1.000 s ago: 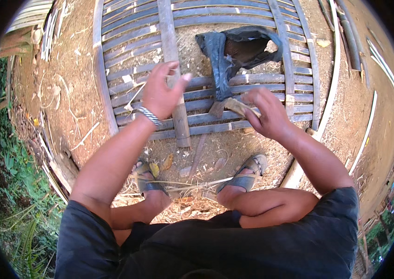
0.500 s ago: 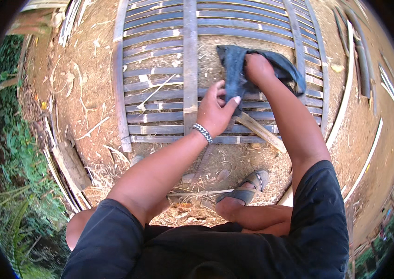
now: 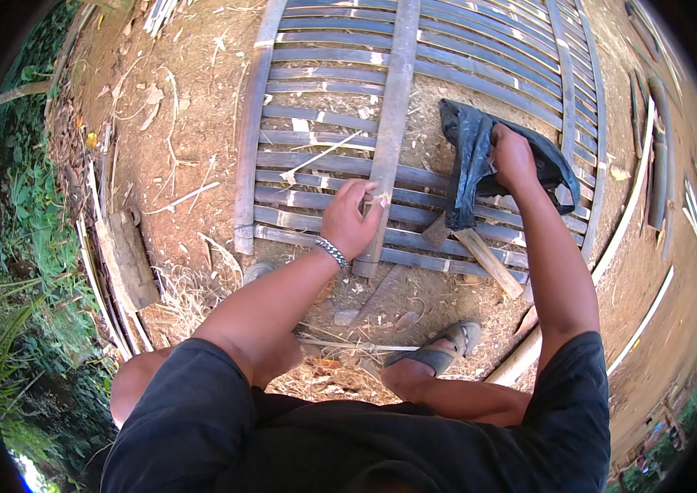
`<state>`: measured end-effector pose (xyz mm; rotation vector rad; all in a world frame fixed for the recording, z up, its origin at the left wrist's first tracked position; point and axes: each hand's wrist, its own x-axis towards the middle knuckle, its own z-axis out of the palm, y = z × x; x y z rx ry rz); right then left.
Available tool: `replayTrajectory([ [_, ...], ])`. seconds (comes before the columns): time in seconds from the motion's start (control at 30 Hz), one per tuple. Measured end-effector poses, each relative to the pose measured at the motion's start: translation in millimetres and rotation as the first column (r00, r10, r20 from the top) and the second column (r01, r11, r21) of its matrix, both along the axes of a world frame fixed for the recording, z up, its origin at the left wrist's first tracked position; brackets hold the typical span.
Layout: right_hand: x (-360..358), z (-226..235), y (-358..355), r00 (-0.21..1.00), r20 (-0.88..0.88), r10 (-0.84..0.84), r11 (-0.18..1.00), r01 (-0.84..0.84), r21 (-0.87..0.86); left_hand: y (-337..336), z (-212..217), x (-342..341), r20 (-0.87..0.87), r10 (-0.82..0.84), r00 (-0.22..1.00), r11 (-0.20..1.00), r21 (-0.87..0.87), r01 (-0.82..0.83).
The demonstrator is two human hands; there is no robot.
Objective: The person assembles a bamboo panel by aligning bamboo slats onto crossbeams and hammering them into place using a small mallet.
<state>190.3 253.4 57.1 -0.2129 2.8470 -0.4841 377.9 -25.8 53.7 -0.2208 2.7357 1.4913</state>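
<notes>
A black plastic bag (image 3: 470,177) hangs crumpled above the right part of a slatted bamboo panel (image 3: 398,99). My right hand (image 3: 514,158) is closed on the bag's upper edge, and its folds partly hide the fingers. To the left, my left hand (image 3: 353,218) hovers over the panel's thick middle crosspiece, apart from the bag. Its fingers are loosely curled, with a gap between thumb and forefinger; I see nothing held there. Below the bag, a short wooden piece (image 3: 488,261) lies slanting across the panel's near edge.
My sandalled foot (image 3: 439,353) rests on the ground by the panel's near side. A cut log (image 3: 126,261) and thin strips lie at the left, beside green plants (image 3: 28,222). Long bamboo poles (image 3: 657,164) lie on the dirt at the right.
My left hand has come off the bag and moved left and nearer to me. My right hand still grips the bag, which now hangs farther right in view. The view has shifted.
</notes>
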Motion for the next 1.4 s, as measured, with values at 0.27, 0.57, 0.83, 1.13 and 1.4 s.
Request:
replayTrajectory([
  [0.27, 19.8, 82.5, 1.7, 0.987, -0.161, 0.0, 0.999, -0.008, -0.051, -50.7, -5.5, -44.1, -0.119, 0.137, 0.983, 0.988, -0.06, -0.145],
  [0.57, 46.3, 117.3, -66.4, 0.994, 0.091, -0.056, 0.84, 0.097, -0.533, -158.4, -25.4, -82.3, -0.286, -0.059, 0.956, 0.825, -0.553, -0.115],
  [0.83, 68.2, 49.0, -143.7, 0.992, 0.0, 0.123, 0.867, -0.107, -0.487, -222.8, -53.7, -91.8, -0.206, 0.125, 0.971, 0.765, -0.603, -0.226],
  [1.13, 23.3, 3.8, -191.4, 0.992, -0.031, 0.124, 0.988, -0.127, -0.088, -218.2, -75.1, -98.0, -0.188, 0.524, 0.83, 0.646, -0.548, -0.532],
  [1.4, -15.6, -11.0, -237.3, 0.869, 0.136, 0.476, 0.845, -0.494, 0.203, -216.0, -65.7, -106.2, -0.105, 0.506, 0.856, 0.664, -0.585, -0.465],
])
